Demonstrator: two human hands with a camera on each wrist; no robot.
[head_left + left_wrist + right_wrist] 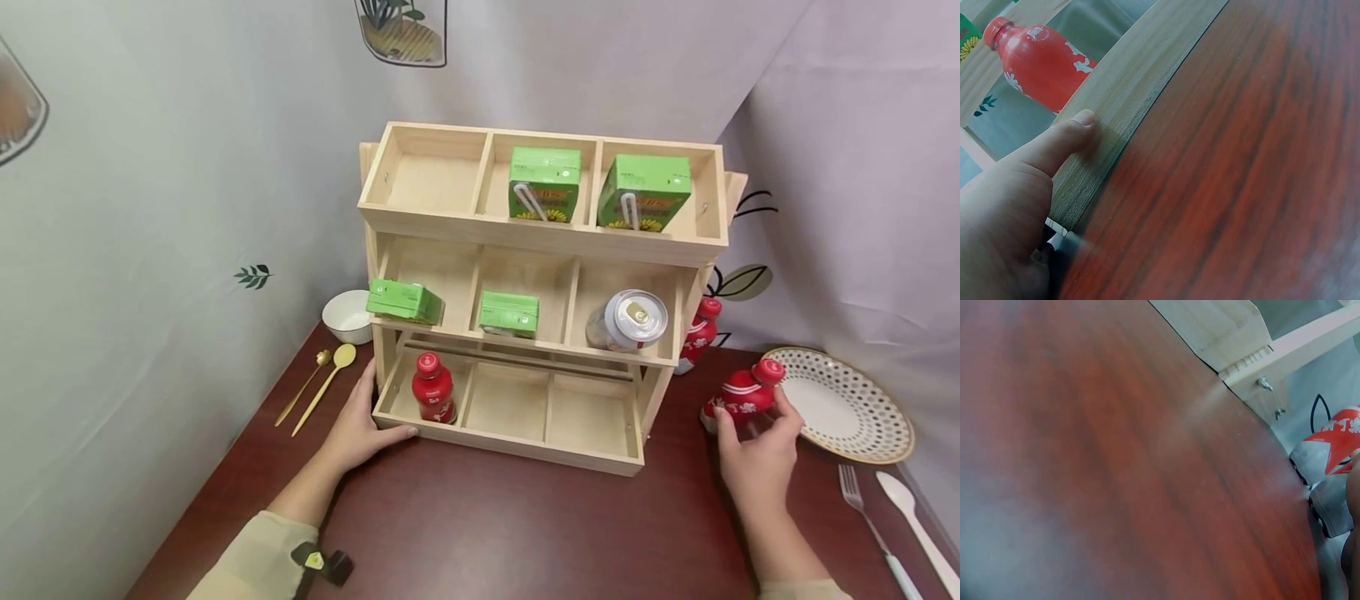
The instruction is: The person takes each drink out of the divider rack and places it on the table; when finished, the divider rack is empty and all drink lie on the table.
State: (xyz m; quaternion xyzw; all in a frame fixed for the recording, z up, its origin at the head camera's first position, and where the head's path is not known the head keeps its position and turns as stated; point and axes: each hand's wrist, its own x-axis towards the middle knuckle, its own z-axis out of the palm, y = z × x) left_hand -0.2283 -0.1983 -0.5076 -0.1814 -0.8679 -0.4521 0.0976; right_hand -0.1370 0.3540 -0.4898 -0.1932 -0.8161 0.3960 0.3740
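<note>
A three-tier wooden display rack point(517, 446) stands on the dark red table. My left hand point(357, 433) grips its lower left corner, fingers along the side and thumb point(1075, 134) on the front board. At the right, my right hand point(761, 467) holds a red-capped bottle point(742, 396) between thumb and fingers; the bottle tilts to the right. Another red bottle point(699, 335) stands behind it, beside the rack and partly hidden. A third red bottle point(433, 390) stands in the bottom tier's left compartment, close to my left hand.
Green drink cartons point(546, 183) sit in the top and middle tiers, and a silver can point(627, 321) in the middle tier's right compartment. Left lie two gold spoons point(324, 392) by a white bowl point(347, 317). Right are a dotted plate point(832, 404), a fork point(862, 508) and a white-handled utensil point(918, 521).
</note>
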